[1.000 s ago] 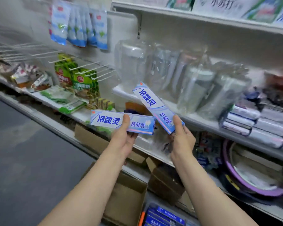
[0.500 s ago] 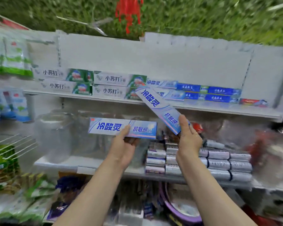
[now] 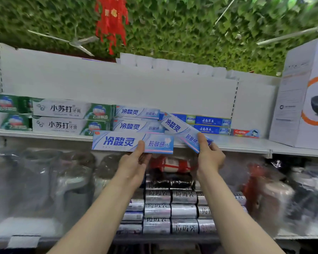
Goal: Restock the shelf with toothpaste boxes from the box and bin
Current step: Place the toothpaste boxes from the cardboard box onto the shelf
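Both boxes have risen to the top shelf (image 3: 246, 146), your left hand (image 3: 134, 162) pinching the level box (image 3: 132, 143), your right hand (image 3: 208, 157) gripping the tilted box (image 3: 182, 132), whose raised far corner could knock the matching stack (image 3: 136, 119) askew.

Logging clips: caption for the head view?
Each hand holds a toothpaste box raised to the matching stack on the shelf.

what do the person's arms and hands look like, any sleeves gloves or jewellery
Both forearms are bare up to the bottom edge of the picture, with no sleeve or cuff in view. The left hand and the right hand wear no gloves. No watch, bracelet or ring shows on the wrists or fingers that are visible.
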`<action>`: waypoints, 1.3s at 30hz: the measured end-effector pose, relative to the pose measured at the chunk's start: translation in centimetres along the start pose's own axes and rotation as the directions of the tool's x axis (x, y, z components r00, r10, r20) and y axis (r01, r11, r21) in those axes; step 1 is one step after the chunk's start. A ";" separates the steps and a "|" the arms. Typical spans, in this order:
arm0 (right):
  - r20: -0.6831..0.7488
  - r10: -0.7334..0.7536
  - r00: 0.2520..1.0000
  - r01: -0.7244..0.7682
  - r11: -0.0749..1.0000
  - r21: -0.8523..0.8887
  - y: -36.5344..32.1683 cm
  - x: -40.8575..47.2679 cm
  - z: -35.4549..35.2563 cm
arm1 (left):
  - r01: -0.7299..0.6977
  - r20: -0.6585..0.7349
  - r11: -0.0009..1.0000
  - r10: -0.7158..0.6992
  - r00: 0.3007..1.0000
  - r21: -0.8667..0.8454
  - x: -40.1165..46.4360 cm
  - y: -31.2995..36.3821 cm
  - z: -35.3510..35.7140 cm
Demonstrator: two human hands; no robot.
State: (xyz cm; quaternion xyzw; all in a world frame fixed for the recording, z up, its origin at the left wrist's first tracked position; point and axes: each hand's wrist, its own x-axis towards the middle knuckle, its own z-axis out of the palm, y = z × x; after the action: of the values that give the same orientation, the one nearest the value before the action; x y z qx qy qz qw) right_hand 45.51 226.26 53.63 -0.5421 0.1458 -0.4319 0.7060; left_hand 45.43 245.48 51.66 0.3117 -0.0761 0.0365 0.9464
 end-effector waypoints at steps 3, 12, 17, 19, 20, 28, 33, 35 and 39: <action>0.015 -0.021 1.000 0.022 0.996 -0.084 0.2 2.2 0.2 | -0.036 0.000 0.999 0.036 0.999 -0.001 0.7 -1.0 1.6; 0.003 -0.139 0.990 0.130 0.920 -0.369 1.0 5.5 0.3 | -0.010 -0.019 0.998 0.011 1.000 0.057 2.1 -2.3 2.7; 0.092 -0.441 0.893 0.445 0.832 -0.331 -1.0 3.2 0.4 | 0.023 -0.019 0.997 -0.022 1.000 0.073 2.6 -2.1 2.8; 0.349 -0.339 0.874 0.423 0.884 -0.198 -1.7 2.0 1.5 | 0.028 -0.010 0.997 -0.027 1.000 0.078 2.9 -1.9 3.0; 0.476 -0.257 0.841 0.368 0.917 -0.156 -2.0 1.4 2.1 | 0.027 -0.002 0.997 -0.027 1.000 0.072 3.1 -1.8 3.1; 0.593 -0.172 0.787 0.183 0.982 0.042 -1.5 1.7 4.2 | 0.031 0.100 0.944 -0.067 0.993 0.328 4.1 0.9 3.1; 0.592 -0.173 0.787 0.226 0.974 -0.016 -0.7 2.5 6.8 | -0.197 0.120 0.416 0.203 0.972 0.888 4.0 3.7 1.7; 0.622 -0.162 0.766 0.277 0.956 -0.093 0.3 2.8 8.1 | -0.305 0.242 0.111 0.381 0.892 0.946 4.4 4.4 0.9; 0.575 -0.178 0.799 0.346 0.918 -0.196 1.5 2.4 9.6 | -0.332 0.366 -0.153 0.391 0.844 0.931 6.4 4.6 -0.8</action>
State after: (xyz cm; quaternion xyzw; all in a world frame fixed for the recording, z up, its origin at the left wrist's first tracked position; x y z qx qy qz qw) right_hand 54.02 230.63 56.42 -0.7552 -0.0766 -0.3274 0.5627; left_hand 51.35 249.79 54.73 0.8494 -0.0906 0.3473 0.3869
